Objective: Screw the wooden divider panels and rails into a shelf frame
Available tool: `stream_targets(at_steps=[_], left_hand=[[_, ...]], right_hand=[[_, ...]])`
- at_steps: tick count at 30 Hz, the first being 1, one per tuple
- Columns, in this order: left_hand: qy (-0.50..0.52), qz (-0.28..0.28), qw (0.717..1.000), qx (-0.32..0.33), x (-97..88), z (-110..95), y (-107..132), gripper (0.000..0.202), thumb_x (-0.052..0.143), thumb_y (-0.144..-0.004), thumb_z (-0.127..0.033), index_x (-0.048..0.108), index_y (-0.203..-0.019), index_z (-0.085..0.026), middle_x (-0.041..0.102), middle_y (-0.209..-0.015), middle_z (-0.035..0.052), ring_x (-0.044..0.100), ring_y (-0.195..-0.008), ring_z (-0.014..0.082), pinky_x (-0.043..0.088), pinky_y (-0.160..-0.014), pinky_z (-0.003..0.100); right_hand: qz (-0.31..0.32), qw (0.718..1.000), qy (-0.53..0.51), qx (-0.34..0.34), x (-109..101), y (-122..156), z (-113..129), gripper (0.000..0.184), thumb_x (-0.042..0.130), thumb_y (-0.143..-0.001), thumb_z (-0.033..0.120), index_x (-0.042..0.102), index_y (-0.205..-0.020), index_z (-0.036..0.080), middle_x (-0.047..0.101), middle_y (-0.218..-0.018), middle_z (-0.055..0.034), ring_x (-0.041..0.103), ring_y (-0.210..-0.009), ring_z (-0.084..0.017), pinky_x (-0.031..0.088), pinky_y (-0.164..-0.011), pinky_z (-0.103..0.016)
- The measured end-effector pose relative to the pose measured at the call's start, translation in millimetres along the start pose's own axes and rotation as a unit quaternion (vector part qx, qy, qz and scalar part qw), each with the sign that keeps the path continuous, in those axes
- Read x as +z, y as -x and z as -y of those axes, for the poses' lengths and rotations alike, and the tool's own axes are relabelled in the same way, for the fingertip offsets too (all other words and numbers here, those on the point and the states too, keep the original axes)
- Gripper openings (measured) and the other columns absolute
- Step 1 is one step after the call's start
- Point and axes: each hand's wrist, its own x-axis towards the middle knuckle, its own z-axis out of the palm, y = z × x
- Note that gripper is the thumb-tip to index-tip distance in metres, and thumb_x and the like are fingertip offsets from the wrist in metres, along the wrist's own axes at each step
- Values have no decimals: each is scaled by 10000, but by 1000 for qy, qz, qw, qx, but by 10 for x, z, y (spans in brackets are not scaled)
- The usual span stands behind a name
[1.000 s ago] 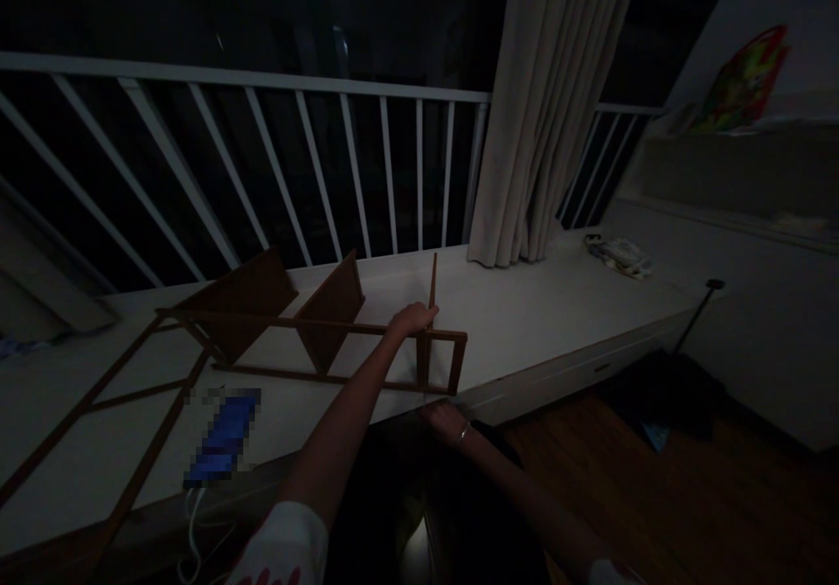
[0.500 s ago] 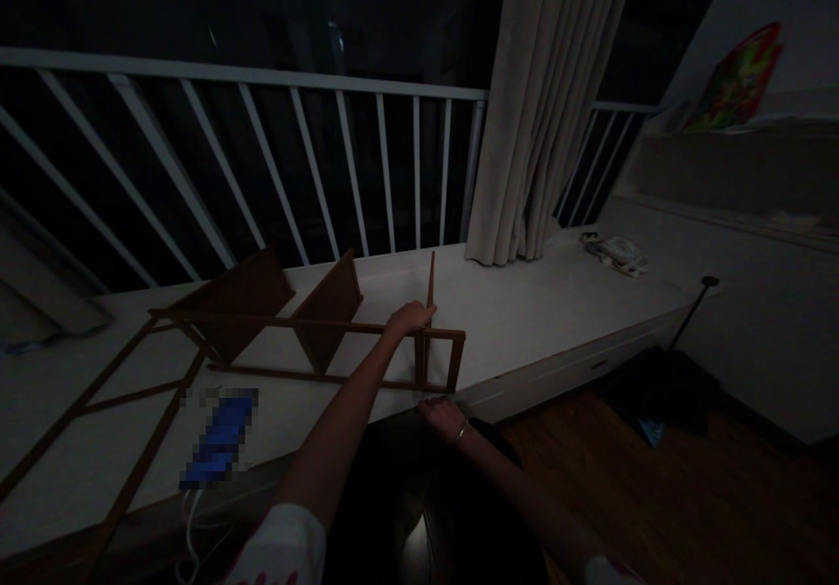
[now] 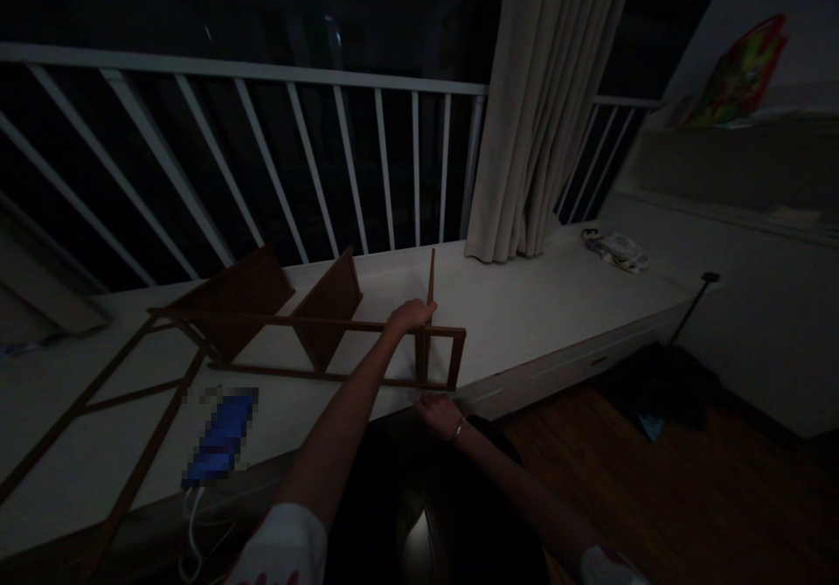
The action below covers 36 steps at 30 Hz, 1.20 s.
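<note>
A brown wooden shelf frame (image 3: 315, 327) lies on its side on a long white ledge (image 3: 524, 314) in a dim room. My left hand (image 3: 412, 316) is closed on the frame's upper rail, beside a thin upright board (image 3: 431, 281). My right hand (image 3: 435, 410) sits low at the ledge's front edge, just under the frame's near right corner. Its fingers curl, and what they hold, if anything, is too dark to make out. A bracelet is on that wrist.
A white railing (image 3: 262, 156) and a pale curtain (image 3: 544, 104) stand behind the ledge. A blue object (image 3: 219, 436) with a white cable lies at the front left. A crumpled cloth (image 3: 616, 248) lies far right. A wooden floor (image 3: 655, 497) spreads to the right.
My right hand has crept slightly left and up toward the frame's near corner. My left hand has kept its grip on the rail.
</note>
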Motion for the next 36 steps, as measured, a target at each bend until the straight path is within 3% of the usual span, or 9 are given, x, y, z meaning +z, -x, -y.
stream_targets(at_steps=[16,25,36], left_hand=[[3,2,1000,1,33,13,-54,678,191,-718,-612,586,-884,-86,603,-950,168,579,-821,212,389,-630,244],[11,-6,1000,6,1,-28,0,578,223,-750,-544,509,-1007,-112,557,-1056,149,537,-922,210,381,-711,255],[14,21,999,42,4,-95,-27,471,220,-793,-425,546,-914,-107,576,-1021,123,529,-922,197,380,-755,247]], right_hand=[[43,999,-13,16,-297,65,90,287,399,-722,129,411,-1009,121,555,-924,-150,519,-878,-204,392,-718,-314],[38,999,-16,12,-212,58,47,350,393,-732,155,383,-1080,115,561,-910,-166,517,-867,-228,386,-705,-344],[20,999,-8,-47,-141,66,-28,419,427,-729,222,337,-1137,187,542,-946,-108,495,-891,-219,396,-687,-341]])
